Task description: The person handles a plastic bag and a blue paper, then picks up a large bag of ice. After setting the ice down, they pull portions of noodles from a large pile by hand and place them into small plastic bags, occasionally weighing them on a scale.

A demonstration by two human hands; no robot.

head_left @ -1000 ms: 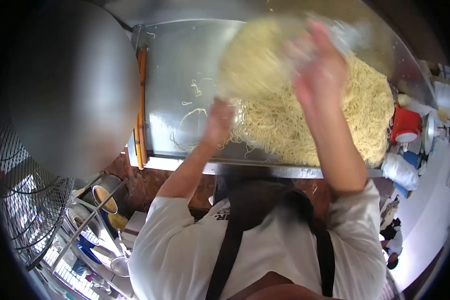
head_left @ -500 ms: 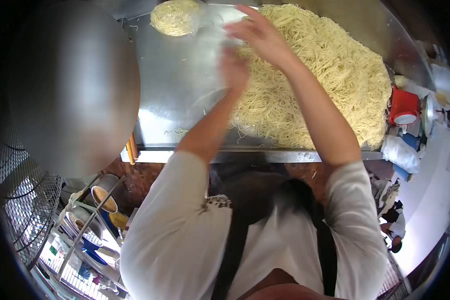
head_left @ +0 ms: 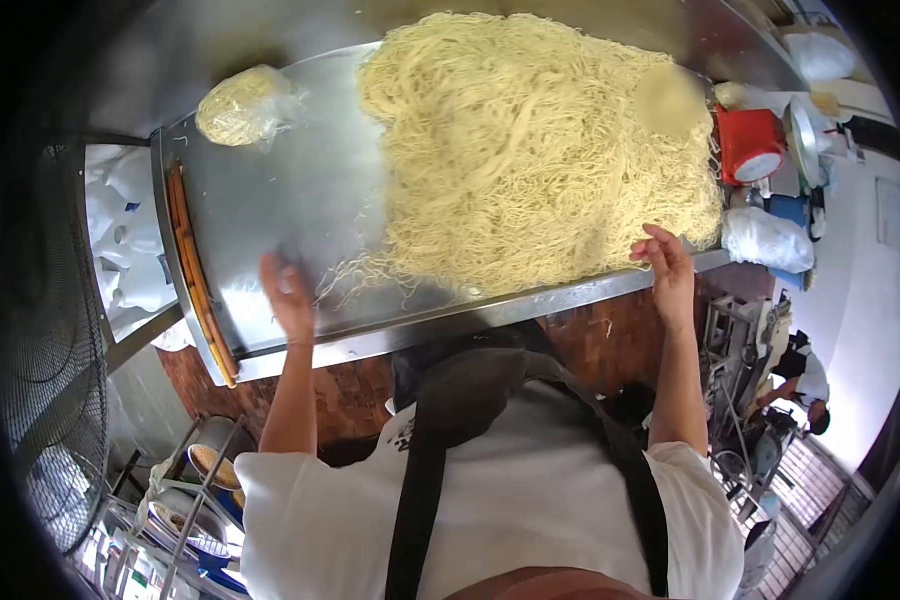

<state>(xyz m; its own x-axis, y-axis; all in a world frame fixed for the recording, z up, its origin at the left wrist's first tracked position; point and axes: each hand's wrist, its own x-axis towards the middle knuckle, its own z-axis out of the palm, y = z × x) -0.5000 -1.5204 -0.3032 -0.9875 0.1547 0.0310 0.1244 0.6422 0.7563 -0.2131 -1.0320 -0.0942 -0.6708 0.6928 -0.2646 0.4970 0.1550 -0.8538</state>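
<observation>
A broad heap of pale yellow noodles [head_left: 530,160] covers the middle and right of a metal tray table [head_left: 300,190]. My left hand [head_left: 288,300], slightly smeared by motion, is open over the table's front left, left of some stray noodle strands [head_left: 365,272]. My right hand [head_left: 667,265] is at the heap's front right edge, its fingers loosely bent and apart, holding nothing. At the back left lies a clear plastic bag of noodles [head_left: 235,105], away from both hands.
Long wooden sticks [head_left: 195,280] lie along the table's left edge. To the right stand a red container [head_left: 748,145] and a white plastic bag [head_left: 767,240]. A wire mesh fan guard [head_left: 55,350] is at far left. Another person [head_left: 802,375] is far off at right.
My hands have come apart from close together over the noodles, the left going left and the right toward the front right. The view has shifted, and the large blurred shape at left is gone.
</observation>
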